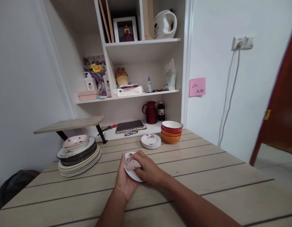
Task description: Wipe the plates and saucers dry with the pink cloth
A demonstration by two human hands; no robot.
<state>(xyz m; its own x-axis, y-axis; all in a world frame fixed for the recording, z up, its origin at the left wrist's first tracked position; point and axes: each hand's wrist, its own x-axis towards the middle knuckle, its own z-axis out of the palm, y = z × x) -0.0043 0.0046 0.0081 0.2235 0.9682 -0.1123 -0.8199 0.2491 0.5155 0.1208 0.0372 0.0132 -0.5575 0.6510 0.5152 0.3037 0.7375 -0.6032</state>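
A small white plate (134, 176) with a red flower print is held above the table, tilted toward me. My left hand (124, 181) supports it from below and the left side, thumb up along the rim. Bunched in my right hand (148, 168) is a pale pinkish cloth (132, 164), pressed against the plate's face. The fingers of the right hand are closed round the cloth, and they cover part of the plate. Just beyond my hands lies a short stack of matching flowered plates (151, 141).
Orange and red bowls (172, 132) are stacked behind the small plates. A tall stack of larger plates (79, 157), topped by pink-patterned bowls (75, 142), stands at left beneath a raised wooden shelf (70, 123). Behind are a dark red jug (151, 113) and a laptop (130, 125).
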